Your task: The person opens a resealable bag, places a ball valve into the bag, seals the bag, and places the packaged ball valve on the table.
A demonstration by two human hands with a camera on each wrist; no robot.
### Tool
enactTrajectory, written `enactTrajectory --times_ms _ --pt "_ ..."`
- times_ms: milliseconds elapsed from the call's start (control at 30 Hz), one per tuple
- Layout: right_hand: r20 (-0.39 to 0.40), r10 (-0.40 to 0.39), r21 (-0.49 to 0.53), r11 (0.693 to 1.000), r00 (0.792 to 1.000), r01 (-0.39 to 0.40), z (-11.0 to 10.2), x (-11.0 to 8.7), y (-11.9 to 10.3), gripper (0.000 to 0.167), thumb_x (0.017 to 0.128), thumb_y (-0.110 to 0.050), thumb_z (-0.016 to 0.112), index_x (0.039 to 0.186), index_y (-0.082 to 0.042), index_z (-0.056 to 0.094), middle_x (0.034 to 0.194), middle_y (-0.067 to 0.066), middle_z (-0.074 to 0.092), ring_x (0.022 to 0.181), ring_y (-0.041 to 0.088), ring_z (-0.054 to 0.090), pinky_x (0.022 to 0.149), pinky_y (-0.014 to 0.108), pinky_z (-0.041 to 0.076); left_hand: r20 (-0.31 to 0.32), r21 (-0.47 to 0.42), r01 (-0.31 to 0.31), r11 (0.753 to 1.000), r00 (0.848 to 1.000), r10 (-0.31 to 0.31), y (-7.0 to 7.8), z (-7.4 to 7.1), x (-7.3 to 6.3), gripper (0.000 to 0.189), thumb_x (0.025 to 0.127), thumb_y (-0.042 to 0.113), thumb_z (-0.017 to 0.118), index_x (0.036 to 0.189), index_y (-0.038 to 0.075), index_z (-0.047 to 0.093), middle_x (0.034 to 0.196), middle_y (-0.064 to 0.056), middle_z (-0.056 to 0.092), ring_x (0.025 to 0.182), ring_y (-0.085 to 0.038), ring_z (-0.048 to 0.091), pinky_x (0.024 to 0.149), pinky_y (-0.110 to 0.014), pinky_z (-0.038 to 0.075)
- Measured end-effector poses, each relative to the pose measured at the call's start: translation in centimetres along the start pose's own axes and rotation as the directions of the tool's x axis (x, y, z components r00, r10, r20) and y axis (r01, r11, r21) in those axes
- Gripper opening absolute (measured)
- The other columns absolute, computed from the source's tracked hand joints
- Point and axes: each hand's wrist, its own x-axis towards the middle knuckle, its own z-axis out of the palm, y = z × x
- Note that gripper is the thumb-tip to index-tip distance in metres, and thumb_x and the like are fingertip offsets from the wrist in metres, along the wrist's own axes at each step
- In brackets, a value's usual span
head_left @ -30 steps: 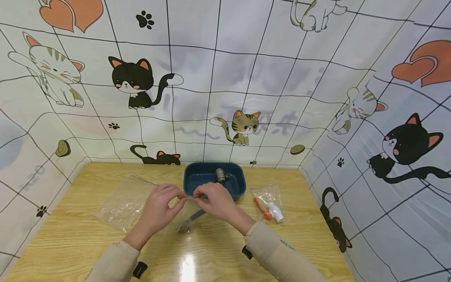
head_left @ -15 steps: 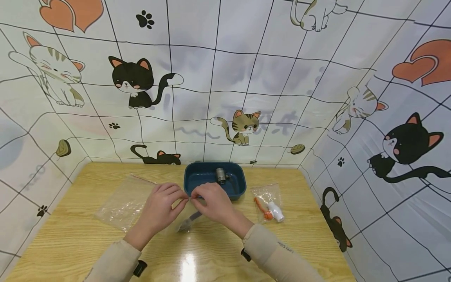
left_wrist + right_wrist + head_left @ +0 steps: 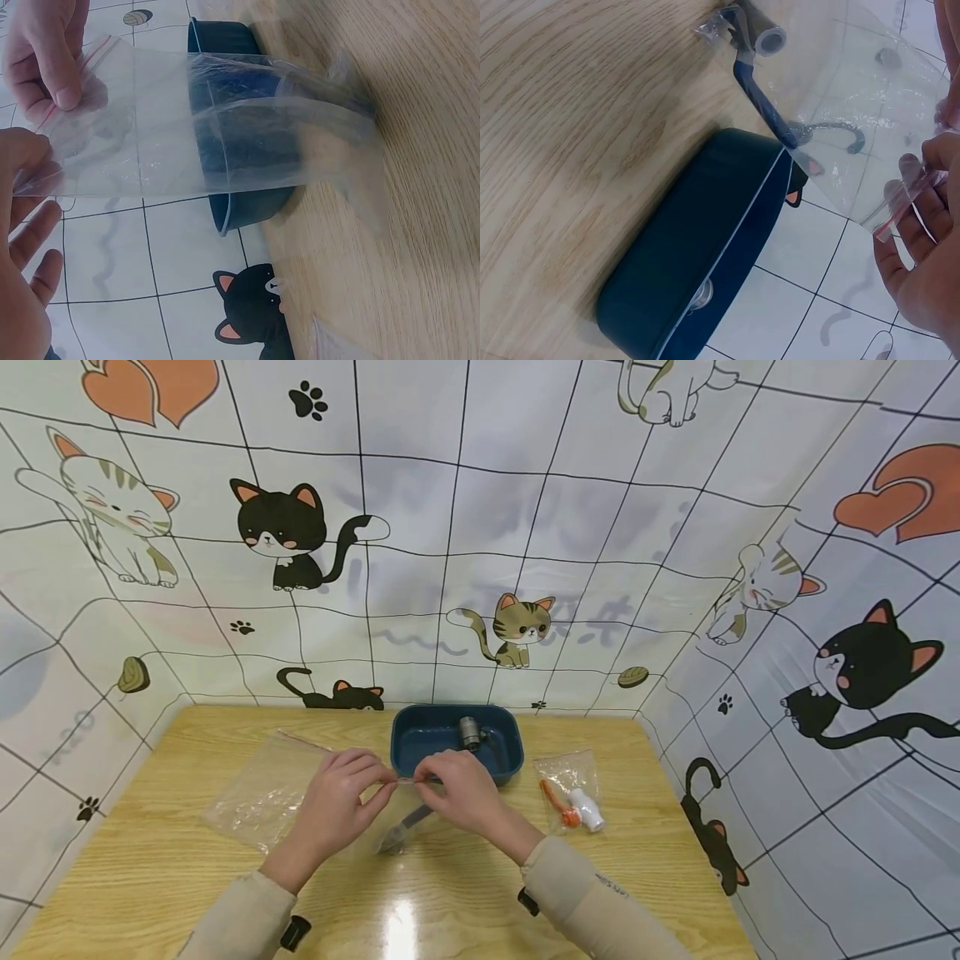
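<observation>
Between my two hands hangs a clear zip bag (image 3: 165, 127) with a red line along its top edge. My left hand (image 3: 341, 800) pinches that edge between thumb and forefinger. Close beside it, my right hand (image 3: 463, 793) pinches the same edge, the fingertips a small gap apart. At the bottom of the bag lies a grey cylinder (image 3: 769, 40) with a hollow end, joined to a dark bent lever (image 3: 761, 101). Behind the hands stands a dark blue basin (image 3: 405, 727), holding a similar metallic cylinder (image 3: 469, 734).
Left of my hands a larger clear plastic bag (image 3: 255, 793) lies flat on the wooden table (image 3: 480, 893). On the right is a small clear bag (image 3: 566, 767) with a white cylinder (image 3: 585, 810) and an orange lever (image 3: 553, 797). A cat-printed curtain (image 3: 420, 568) encloses the back and sides.
My fingertips came together on the bag's top edge, then moved slightly apart along it. The bag still hangs in the same place, and both hands keep hold of it.
</observation>
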Motion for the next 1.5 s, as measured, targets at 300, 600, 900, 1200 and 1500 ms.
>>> enactTrajectory --times_ms 300,600,900,1200,1500 --pt "-0.003 0.023 0.018 1.0 1.0 -0.023 -0.3 -0.5 0.4 0.005 0.093 -0.024 0.065 0.092 -0.021 0.07 0.09 -0.008 0.072 0.086 0.01 0.066 0.085 0.034 0.052 -0.014 -0.013 0.009 1.0 1.0 -0.009 0.1 -0.1 0.0 0.008 0.078 0.015 0.079 0.081 0.019 0.073 0.081 0.006 0.071 0.09 -0.017 0.064 0.085 -0.041 0.048" --pt "0.001 0.023 0.013 1.0 1.0 -0.023 -0.5 -0.6 0.5 0.005 0.093 -0.024 0.066 0.092 -0.021 0.069 0.091 -0.009 0.072 0.086 0.008 0.065 0.083 0.033 0.053 -0.016 -0.021 0.019 1.0 1.0 -0.02 0.2 -0.1 0.0 0.007 0.079 0.017 0.078 0.082 0.02 0.073 0.082 0.007 0.071 0.091 -0.017 0.064 0.085 -0.042 0.047" --pt "-0.014 0.022 0.005 1.0 1.0 -0.022 -0.2 -1.2 1.2 0.006 0.093 -0.024 0.065 0.091 -0.021 0.07 0.09 -0.009 0.072 0.086 0.007 0.066 0.084 0.03 0.053 -0.024 -0.037 0.025 0.999 0.999 -0.026 0.1 0.0 -0.1 0.009 0.078 0.016 0.079 0.082 0.019 0.073 0.083 0.006 0.072 0.092 -0.018 0.064 0.086 -0.043 0.047" --pt "-0.024 0.028 0.006 1.0 0.999 -0.028 -0.3 -1.4 1.5 0.005 0.093 -0.024 0.066 0.094 -0.021 0.07 0.092 -0.008 0.072 0.086 0.008 0.066 0.085 0.03 0.053 -0.029 -0.034 0.03 0.999 0.999 -0.031 0.0 0.0 -0.2 0.009 0.077 0.016 0.08 0.082 0.02 0.073 0.082 0.006 0.072 0.092 -0.018 0.064 0.086 -0.043 0.047" --pt "-0.019 0.032 -0.009 0.999 0.999 -0.033 -0.3 -1.7 2.0 0.004 0.093 -0.022 0.066 0.095 -0.021 0.07 0.093 -0.007 0.072 0.086 0.008 0.066 0.087 0.032 0.052 -0.045 -0.025 0.037 0.999 0.998 -0.038 0.0 0.0 -0.2 0.009 0.077 0.016 0.08 0.081 0.02 0.073 0.081 0.007 0.071 0.091 -0.017 0.063 0.083 -0.041 0.047"
